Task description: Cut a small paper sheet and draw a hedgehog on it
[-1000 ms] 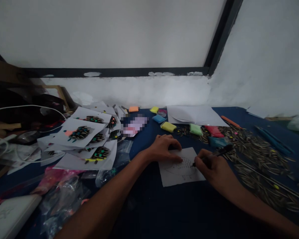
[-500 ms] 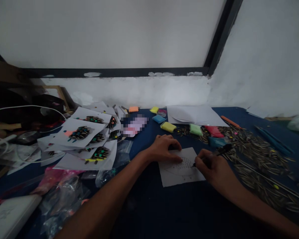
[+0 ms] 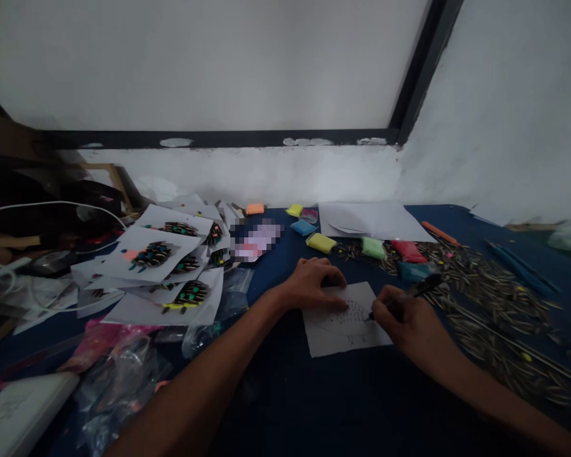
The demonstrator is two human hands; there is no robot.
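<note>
A small sheet of white paper [image 3: 326,336] lies on the dark blue tabletop, bearing a drawn oval outline filled with short marks. My left hand [image 3: 311,284] rests along its upper left edge, fingers spread and curved, holding nothing. Over the paper's right side, my right hand [image 3: 402,317] is closed around a black pen [image 3: 426,285], whose tip touches or nearly touches the drawing. Just beyond the right hand are striped sunflower seeds [image 3: 495,298] in a wide, loose heap.
Soft clay packets, including a yellow packet [image 3: 321,242] and a red packet [image 3: 409,251], lie behind the paper. Further back are blank white sheets [image 3: 371,219]. On the left, white cards [image 3: 118,263] carry seed figures, near crumpled plastic bags [image 3: 124,374] and a white box [image 3: 26,412].
My right hand and the pen have barely shifted over the drawing. The left hand stays in place on the paper.
</note>
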